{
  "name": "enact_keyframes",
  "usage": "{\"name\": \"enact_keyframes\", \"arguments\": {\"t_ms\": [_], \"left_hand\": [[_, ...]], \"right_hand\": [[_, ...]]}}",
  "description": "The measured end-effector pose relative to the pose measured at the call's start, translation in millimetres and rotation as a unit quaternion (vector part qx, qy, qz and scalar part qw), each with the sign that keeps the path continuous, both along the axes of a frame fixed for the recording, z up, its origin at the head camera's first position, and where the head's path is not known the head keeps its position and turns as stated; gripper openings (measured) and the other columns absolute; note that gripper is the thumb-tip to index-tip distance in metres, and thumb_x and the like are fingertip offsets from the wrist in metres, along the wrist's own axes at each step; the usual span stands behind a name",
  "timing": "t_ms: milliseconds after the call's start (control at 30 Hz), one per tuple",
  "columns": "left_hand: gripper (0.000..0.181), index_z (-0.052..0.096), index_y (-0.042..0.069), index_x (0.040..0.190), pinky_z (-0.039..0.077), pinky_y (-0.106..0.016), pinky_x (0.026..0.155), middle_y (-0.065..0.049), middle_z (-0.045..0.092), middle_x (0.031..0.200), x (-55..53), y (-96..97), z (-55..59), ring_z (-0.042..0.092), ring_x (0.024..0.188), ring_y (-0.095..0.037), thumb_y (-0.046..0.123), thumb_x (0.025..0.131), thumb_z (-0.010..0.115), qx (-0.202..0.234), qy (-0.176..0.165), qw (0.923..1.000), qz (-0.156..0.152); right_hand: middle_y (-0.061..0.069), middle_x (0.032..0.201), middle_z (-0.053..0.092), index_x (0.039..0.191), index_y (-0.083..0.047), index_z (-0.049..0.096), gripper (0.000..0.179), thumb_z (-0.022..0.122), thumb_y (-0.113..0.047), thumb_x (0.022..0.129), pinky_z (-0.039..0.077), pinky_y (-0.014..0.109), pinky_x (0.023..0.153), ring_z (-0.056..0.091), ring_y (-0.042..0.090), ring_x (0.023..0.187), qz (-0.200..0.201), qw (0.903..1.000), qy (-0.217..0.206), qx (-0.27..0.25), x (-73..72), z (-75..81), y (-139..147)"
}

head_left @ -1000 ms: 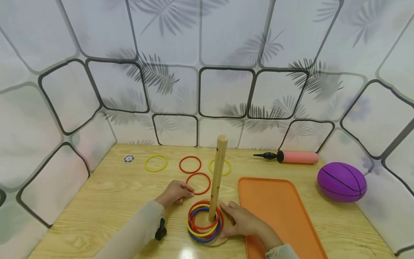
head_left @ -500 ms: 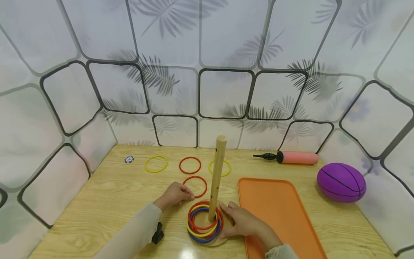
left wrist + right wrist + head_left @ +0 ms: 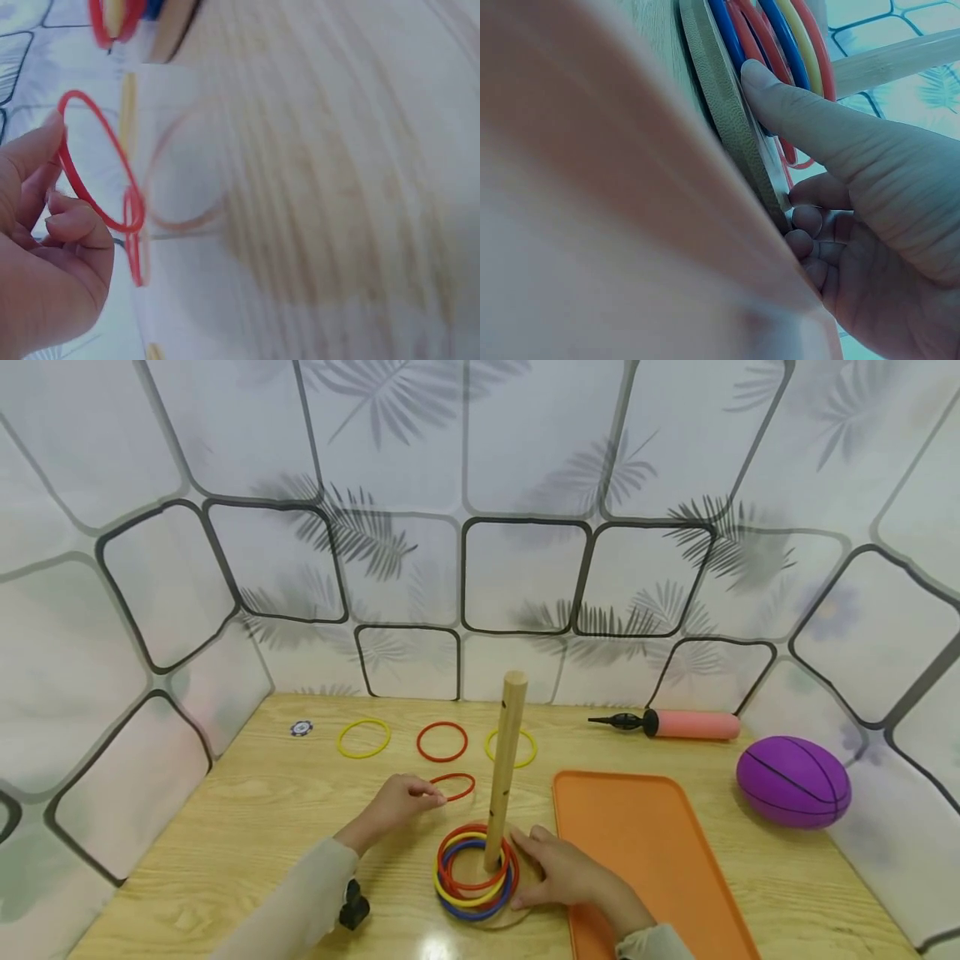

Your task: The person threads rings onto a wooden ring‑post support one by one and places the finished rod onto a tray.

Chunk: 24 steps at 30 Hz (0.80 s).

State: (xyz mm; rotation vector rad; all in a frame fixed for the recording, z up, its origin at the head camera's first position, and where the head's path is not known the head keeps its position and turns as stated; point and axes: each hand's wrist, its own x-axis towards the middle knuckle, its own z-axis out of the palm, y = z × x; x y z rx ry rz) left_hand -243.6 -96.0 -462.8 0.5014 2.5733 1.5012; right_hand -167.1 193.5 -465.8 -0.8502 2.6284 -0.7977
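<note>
In the head view my left hand [image 3: 397, 807] pinches a thin red ring [image 3: 452, 775] by its near edge, left of a wooden peg [image 3: 506, 760]. The left wrist view shows this red ring [image 3: 75, 93] tilted up off the table between thumb and fingers. The peg stands upright on a round wooden base [image 3: 519, 915]. Several red, yellow and blue rings [image 3: 468, 906] lie stacked around its foot. My right hand [image 3: 576, 874] holds the base at its right edge; in the right wrist view the thumb [image 3: 780, 97] touches the base's top beside the rings.
A red ring [image 3: 442, 761] and two yellow rings, one [image 3: 363, 757] farther left, lie at the back. A chip [image 3: 302, 728] is at far left. Rightward are an orange tray [image 3: 645, 835], a pink hand pump [image 3: 693, 724] and a purple ball [image 3: 793, 782].
The red ring in my left hand slid slightly nearer, then its edge rose off the table and it tilted. The left hand has shifted a little left and away. The right hand stays put.
</note>
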Motion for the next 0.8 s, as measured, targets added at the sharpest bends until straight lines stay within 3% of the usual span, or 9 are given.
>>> {"name": "enact_keyframes", "arguments": {"t_ms": [167,300,433,533,633,700,800], "left_hand": [[0.02,0.074,0.01,0.093,0.048,-0.032,0.074,0.0,0.062,0.097,0.8,-5.9,9.0,0.053,0.086,-0.016,0.028,0.087,0.069,0.019,0.002,0.9998,-0.009],[0.022,0.073,0.01,0.097,0.05,-0.036,0.079,-0.002,0.066,0.101,3.2,-9.5,14.5,0.058,0.089,-0.016,0.029,0.088,0.067,0.046,-0.024,0.9986,-0.008],[0.023,0.073,0.008,0.099,0.05,-0.035,0.074,-0.006,0.069,0.1,4.5,-10.2,20.8,0.06,0.09,-0.019,0.028,0.091,0.064,0.058,-0.035,0.9976,0.008],[0.022,0.074,0.009,0.095,0.042,-0.029,0.06,-0.008,0.067,0.084,3.3,-10.2,26.9,0.052,0.069,-0.017,0.028,0.092,0.063,0.063,-0.037,0.997,0.026],[0.024,0.073,0.008,0.091,0.034,-0.025,0.05,-0.004,0.056,0.062,2.7,-10.9,35.5,0.037,0.052,-0.013,0.03,0.092,0.063,0.08,-0.049,0.9947,0.041],[0.026,0.073,0.007,0.09,0.032,-0.024,0.047,-0.001,0.053,0.06,2.8,-11.6,43.4,0.031,0.047,-0.012,0.031,0.091,0.063,0.096,-0.054,0.9925,0.054],[0.029,0.071,0.004,0.095,0.036,-0.024,0.047,0.001,0.061,0.068,3.0,-12.2,57.3,0.036,0.047,-0.01,0.032,0.091,0.063,0.119,-0.054,0.9886,0.074]], "right_hand": [[-0.004,0.084,0.035,0.144,0.001,0.035,0.098,0.077,-0.05,0.072,0.032,0.02,0.057,0.032,0.005,0.066,-0.001,1.0,0.001,0.001,-0.2,-0.3,0.3],[-0.004,0.084,0.035,0.144,0.001,0.035,0.097,0.077,-0.05,0.072,0.032,0.02,0.057,0.032,0.005,0.066,0.001,1.0,0.003,0.002,-0.1,-1.4,0.5],[-0.004,0.084,0.034,0.144,0.002,0.035,0.097,0.077,-0.05,0.073,0.032,0.02,0.057,0.032,0.005,0.065,0.002,1.0,-0.002,0.001,0.6,-0.7,0.2],[-0.003,0.084,0.034,0.144,0.002,0.035,0.097,0.077,-0.049,0.072,0.031,0.02,0.057,0.032,0.005,0.065,0.001,1.0,-0.004,0.002,0.8,0.1,-0.2],[-0.004,0.084,0.034,0.144,0.002,0.035,0.098,0.077,-0.049,0.072,0.031,0.02,0.057,0.031,0.005,0.066,0.001,1.0,-0.002,0.002,0.7,0.1,-0.5],[-0.004,0.084,0.034,0.144,0.002,0.035,0.098,0.077,-0.049,0.072,0.032,0.02,0.057,0.031,0.005,0.066,0.002,1.0,-0.001,0.002,0.7,0.2,-0.8],[-0.004,0.084,0.034,0.143,0.002,0.035,0.098,0.078,-0.049,0.072,0.032,0.02,0.057,0.032,0.005,0.066,0.002,1.0,0.002,-0.001,1.1,0.7,-1.1]]}}
